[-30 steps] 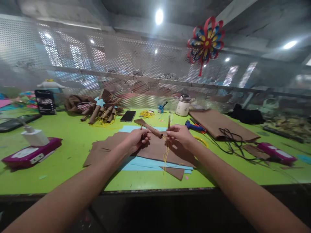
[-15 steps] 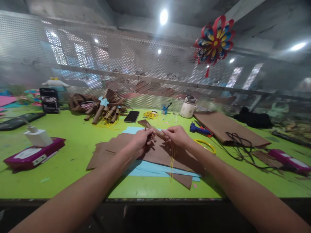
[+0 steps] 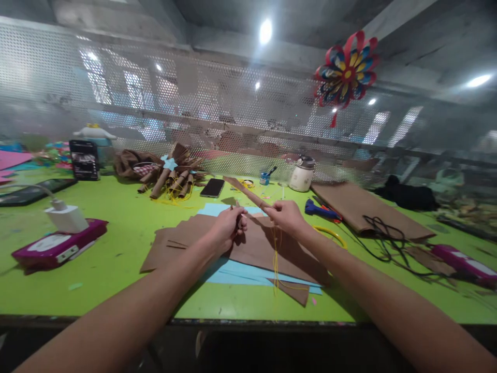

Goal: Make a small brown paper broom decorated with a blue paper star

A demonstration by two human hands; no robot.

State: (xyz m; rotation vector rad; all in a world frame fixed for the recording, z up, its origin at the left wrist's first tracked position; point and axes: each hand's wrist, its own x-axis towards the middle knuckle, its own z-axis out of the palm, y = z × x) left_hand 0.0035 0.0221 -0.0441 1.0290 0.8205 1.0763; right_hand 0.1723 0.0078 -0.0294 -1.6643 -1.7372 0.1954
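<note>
Thread (image 3: 276, 261), yellow and dangling, could snag; our right hand (image 3: 288, 215) pinches a brown paper roll (image 3: 252, 196); our left hand (image 3: 229, 228) curls, contents unclear.

Two bare forearms (image 3: 128, 305) slant inward across the near edge of the table (image 3: 128, 217). Above the table's middle, the left hand (image 3: 228, 228) curls in a loose fist, while the right hand (image 3: 288, 216) bends in a pinch, knuckles raised. Both wrists look nearly straight; the hands stay apart.

Slim brown paper roll (image 3: 250, 194), tilted
</note>
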